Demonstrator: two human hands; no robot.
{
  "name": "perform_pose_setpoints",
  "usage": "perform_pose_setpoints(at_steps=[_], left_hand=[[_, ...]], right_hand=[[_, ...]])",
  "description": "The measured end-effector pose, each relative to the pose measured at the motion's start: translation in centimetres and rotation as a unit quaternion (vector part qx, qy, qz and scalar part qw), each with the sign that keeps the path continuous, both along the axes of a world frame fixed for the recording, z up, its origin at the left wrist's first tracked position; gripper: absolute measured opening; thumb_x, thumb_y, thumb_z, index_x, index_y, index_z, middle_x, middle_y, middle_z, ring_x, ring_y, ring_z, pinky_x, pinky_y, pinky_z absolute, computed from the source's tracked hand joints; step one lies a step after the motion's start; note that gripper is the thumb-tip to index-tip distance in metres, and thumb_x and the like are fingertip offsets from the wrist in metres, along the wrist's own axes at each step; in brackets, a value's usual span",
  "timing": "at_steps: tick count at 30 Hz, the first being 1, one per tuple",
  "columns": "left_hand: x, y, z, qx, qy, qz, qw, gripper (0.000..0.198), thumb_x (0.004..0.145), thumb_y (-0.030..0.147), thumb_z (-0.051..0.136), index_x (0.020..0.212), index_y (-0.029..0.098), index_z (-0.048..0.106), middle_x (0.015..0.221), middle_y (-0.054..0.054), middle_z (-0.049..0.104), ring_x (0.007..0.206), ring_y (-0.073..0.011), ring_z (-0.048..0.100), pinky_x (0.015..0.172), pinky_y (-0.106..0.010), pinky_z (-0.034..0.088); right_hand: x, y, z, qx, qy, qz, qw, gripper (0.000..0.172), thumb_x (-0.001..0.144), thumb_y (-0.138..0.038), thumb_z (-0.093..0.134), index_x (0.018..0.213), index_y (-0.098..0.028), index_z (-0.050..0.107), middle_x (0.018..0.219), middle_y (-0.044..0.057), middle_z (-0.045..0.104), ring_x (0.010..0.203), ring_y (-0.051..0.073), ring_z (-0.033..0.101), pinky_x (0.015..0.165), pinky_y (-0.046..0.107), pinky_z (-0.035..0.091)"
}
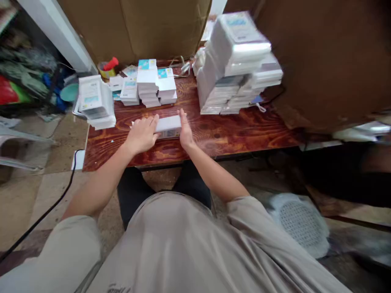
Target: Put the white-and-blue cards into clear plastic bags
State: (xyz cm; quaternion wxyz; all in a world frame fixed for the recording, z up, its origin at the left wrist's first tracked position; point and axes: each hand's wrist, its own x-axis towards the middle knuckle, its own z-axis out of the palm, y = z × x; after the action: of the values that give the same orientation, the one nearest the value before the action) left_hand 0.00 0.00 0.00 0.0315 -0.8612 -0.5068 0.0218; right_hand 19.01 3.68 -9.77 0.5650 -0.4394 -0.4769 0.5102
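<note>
On the wooden table, a white rectangular pack (169, 123) with print on its near side sits between my two hands. My left hand (143, 135) is closed over its left end, fingers bent across it. Against the right end presses my right hand (185, 131), palm inward and fingers fairly straight, so the pack is gripped from both sides. Something white pokes out beyond my left fingers; what it is I cannot make out. Just behind are stacks of white cards (148, 83) with blue printed tops.
The wooden table (238, 134) bears a tall pile of plastic-wrapped packs (227, 69) on the right and a smaller wrapped stack (93, 97) at its left edge. A tape roll (106, 71) with a red object stands behind. Cardboard (159, 28) walls the back. A white stool (301, 221) is lower right.
</note>
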Motion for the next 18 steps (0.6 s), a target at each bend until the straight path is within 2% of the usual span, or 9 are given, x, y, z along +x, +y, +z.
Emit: perform_pose_setpoints(at_steps=[2, 4, 7, 9, 11, 13, 14, 16, 18], left_hand=[[0.2, 0.0, 0.1, -0.008, 0.008, 0.008, 1.000, 0.073, 0.102, 0.040, 0.046, 0.162, 0.002, 0.028, 0.146, -0.025, 0.057, 0.125, -0.0381, 0.056, 0.098, -0.049, 0.041], [0.3, 0.1, 0.2, -0.013, 0.013, 0.010, 1.000, 0.072, 0.102, 0.040, 0.047, 0.161, 0.003, 0.030, 0.144, -0.025, 0.058, 0.125, -0.0378, 0.056, 0.098, -0.048, 0.041], [0.3, 0.2, 0.6, -0.013, 0.010, -0.001, 1.000, 0.066, 0.101, 0.041, 0.047, 0.156, 0.005, 0.037, 0.139, -0.023, 0.061, 0.123, -0.0372, 0.057, 0.098, -0.048, 0.041], [0.5, 0.2, 0.8, -0.007, 0.002, -0.013, 1.000, 0.057, 0.100, 0.039, 0.048, 0.147, 0.007, 0.047, 0.136, -0.022, 0.063, 0.124, -0.0369, 0.057, 0.098, -0.048, 0.041], [0.7, 0.3, 1.0, 0.003, -0.002, -0.018, 1.000, 0.048, 0.098, 0.037, 0.048, 0.135, 0.007, 0.055, 0.135, -0.022, 0.063, 0.124, -0.0369, 0.057, 0.099, -0.047, 0.041], [1.0, 0.3, 1.0, 0.006, 0.003, -0.009, 1.000, 0.043, 0.097, 0.037, 0.049, 0.127, 0.007, 0.058, 0.130, -0.022, 0.064, 0.122, -0.0372, 0.058, 0.098, -0.047, 0.042], [1.2, 0.3, 1.0, 0.005, 0.007, 0.000, 1.000, 0.043, 0.097, 0.038, 0.049, 0.125, 0.007, 0.059, 0.128, -0.023, 0.065, 0.120, -0.0374, 0.059, 0.097, -0.047, 0.042], [1.3, 0.3, 0.9, -0.001, 0.011, 0.015, 1.000, 0.050, 0.098, 0.048, 0.049, 0.126, 0.008, 0.059, 0.124, -0.022, 0.067, 0.116, -0.0381, 0.061, 0.096, -0.048, 0.043], [1.3, 0.4, 0.9, -0.006, 0.010, 0.019, 1.000, 0.062, 0.099, 0.059, 0.048, 0.133, 0.008, 0.056, 0.126, -0.023, 0.066, 0.116, -0.0383, 0.062, 0.097, -0.048, 0.043]], right_hand=[[0.6, 0.1, 0.1, 0.010, 0.034, 0.001, 0.999, 0.108, 0.084, -0.096, 0.025, 0.163, -0.023, 0.039, 0.170, 0.008, 0.038, 0.162, 0.026, 0.029, 0.134, 0.046, 0.022], [1.7, 0.6, 0.3, 0.031, 0.007, -0.006, 0.999, 0.097, 0.090, -0.091, 0.022, 0.160, -0.027, 0.043, 0.167, 0.007, 0.045, 0.157, 0.027, 0.040, 0.130, 0.049, 0.032], [4.4, 2.2, 1.0, 0.086, -0.153, -0.037, 0.984, 0.071, 0.100, -0.072, 0.032, 0.146, -0.024, 0.058, 0.148, 0.011, 0.063, 0.137, 0.027, 0.059, 0.119, 0.047, 0.045], [6.1, 4.0, 1.6, 0.095, -0.352, -0.040, 0.930, 0.053, 0.103, -0.053, 0.040, 0.129, -0.017, 0.070, 0.130, 0.015, 0.072, 0.123, 0.029, 0.065, 0.112, 0.046, 0.048], [7.0, 5.9, 2.2, 0.098, -0.526, -0.003, 0.845, 0.040, 0.101, -0.039, 0.049, 0.119, -0.013, 0.074, 0.123, 0.018, 0.073, 0.118, 0.032, 0.064, 0.107, 0.046, 0.049], [6.9, 7.6, 2.7, 0.111, -0.630, 0.051, 0.767, 0.034, 0.098, -0.030, 0.053, 0.114, -0.011, 0.076, 0.122, 0.021, 0.072, 0.119, 0.035, 0.062, 0.102, 0.046, 0.049], [6.6, 8.2, 2.8, 0.122, -0.658, 0.074, 0.740, 0.033, 0.098, -0.027, 0.052, 0.112, -0.010, 0.076, 0.123, 0.022, 0.071, 0.120, 0.036, 0.061, 0.101, 0.047, 0.049], [5.9, 9.1, 2.9, 0.138, -0.686, 0.098, 0.708, 0.034, 0.100, -0.021, 0.045, 0.110, -0.007, 0.074, 0.123, 0.025, 0.070, 0.121, 0.037, 0.059, 0.100, 0.048, 0.048], [5.5, 9.4, 2.9, 0.138, -0.679, 0.097, 0.714, 0.032, 0.099, -0.016, 0.042, 0.108, -0.005, 0.071, 0.124, 0.028, 0.069, 0.120, 0.037, 0.059, 0.101, 0.049, 0.047]])
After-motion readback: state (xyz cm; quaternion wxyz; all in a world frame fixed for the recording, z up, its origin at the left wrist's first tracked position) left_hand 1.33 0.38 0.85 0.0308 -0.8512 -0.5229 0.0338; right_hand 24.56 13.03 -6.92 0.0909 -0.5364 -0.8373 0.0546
